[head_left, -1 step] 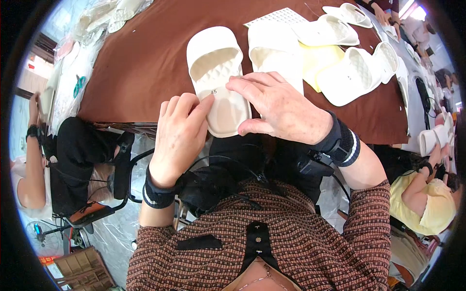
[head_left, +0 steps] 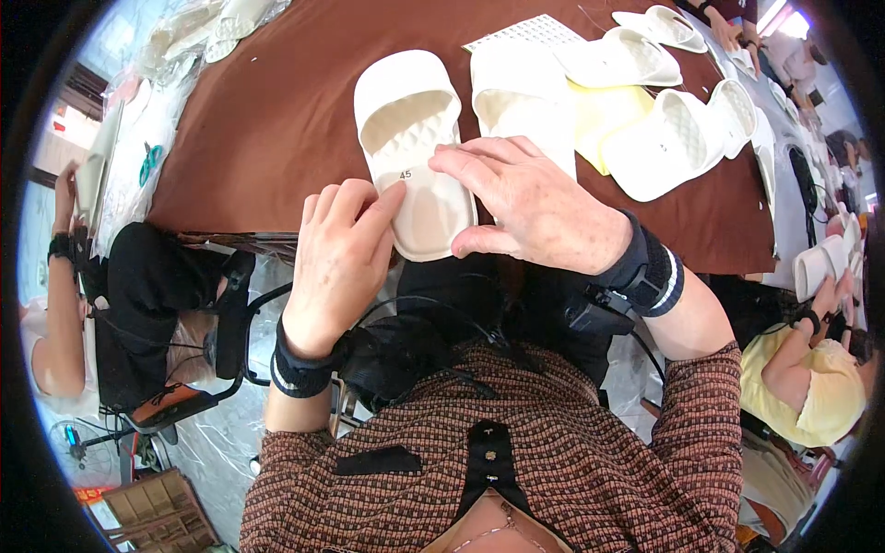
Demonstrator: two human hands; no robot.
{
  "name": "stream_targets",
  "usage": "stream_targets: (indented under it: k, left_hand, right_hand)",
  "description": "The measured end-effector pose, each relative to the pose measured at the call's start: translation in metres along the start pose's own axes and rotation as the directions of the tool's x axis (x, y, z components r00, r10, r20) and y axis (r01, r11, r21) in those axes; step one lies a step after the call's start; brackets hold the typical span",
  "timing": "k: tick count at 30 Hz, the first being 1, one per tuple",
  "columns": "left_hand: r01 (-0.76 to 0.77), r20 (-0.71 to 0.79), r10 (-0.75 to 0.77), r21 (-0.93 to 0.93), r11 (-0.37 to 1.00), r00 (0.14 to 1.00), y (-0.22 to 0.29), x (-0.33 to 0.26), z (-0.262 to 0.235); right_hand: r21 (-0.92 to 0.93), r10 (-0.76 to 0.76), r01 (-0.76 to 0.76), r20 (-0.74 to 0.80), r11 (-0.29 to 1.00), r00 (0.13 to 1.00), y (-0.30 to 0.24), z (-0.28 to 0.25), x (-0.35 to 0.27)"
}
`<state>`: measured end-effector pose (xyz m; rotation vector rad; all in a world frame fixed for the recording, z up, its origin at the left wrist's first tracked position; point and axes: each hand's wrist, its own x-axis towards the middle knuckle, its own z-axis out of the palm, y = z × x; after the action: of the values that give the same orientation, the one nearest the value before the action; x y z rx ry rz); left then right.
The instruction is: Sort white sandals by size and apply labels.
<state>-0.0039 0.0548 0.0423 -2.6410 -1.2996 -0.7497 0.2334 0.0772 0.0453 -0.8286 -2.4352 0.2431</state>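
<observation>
A white slide slipper (head_left: 407, 78) lies with its toe strap away from me, its heel overhanging the near edge of the brown-covered table. On its left side my left hand (head_left: 343, 244) is closed, the fingers curled and one fingertip against the insole just below a small dark printed mark. From the right my right hand (head_left: 544, 203) grips the slipper, fingertips on the insole and thumb at the heel edge. A second white slipper (head_left: 521, 83) lies right beside it, partly behind my right hand.
More white slippers (head_left: 656, 152) lie at the right, by a yellow sheet (head_left: 608, 115) and a white perforated sheet (head_left: 525, 32). Brown cloth (head_left: 267, 138) covers the table. Green-handled scissors (head_left: 150, 163) lie on plastic at the left. Co-workers sit on both sides; one wears a yellow top (head_left: 802, 387).
My left fingertip has shifted slightly down, baring the printed mark on the insole. The slipper and my right hand stay put. The co-worker's hand at the left has moved a little.
</observation>
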Motion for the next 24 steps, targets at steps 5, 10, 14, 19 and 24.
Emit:
stream_targets:
  k: [5, 10, 14, 19, 24]
  left_hand:
    - [0.052, -0.004, -0.053, -0.128, 0.99, 0.999, 0.001, -0.013, -0.002]
    - [0.173, -0.092, -0.212, -0.316, 0.933, 0.973, -0.003, -0.021, 0.004]
    - [0.508, 0.175, -0.535, -0.641, 0.575, 0.826, 0.006, -0.028, 0.008]
    - [0.543, 0.349, -0.476, -0.756, 0.366, 0.807, 0.01, -0.041, 0.016]
    - [0.545, 0.492, -0.368, -0.837, 0.048, 0.789, 0.015, -0.033, 0.019]
  right_hand:
    - [-0.022, 0.001, -0.001, 0.001, 1.0, 1.0, 0.003, 0.001, 0.0]
    - [-0.031, -0.027, 0.027, 0.006, 0.999, 1.0, 0.004, 0.001, -0.001]
    - [0.01, -0.002, 0.001, 0.071, 1.0, 0.997, 0.005, -0.012, 0.0]
    - [0.047, -0.005, 0.011, -0.121, 0.999, 0.993, 0.027, -0.068, 0.019]
    - [-0.024, 0.119, -0.123, -0.126, 0.992, 0.985, 0.077, -0.071, 0.025]
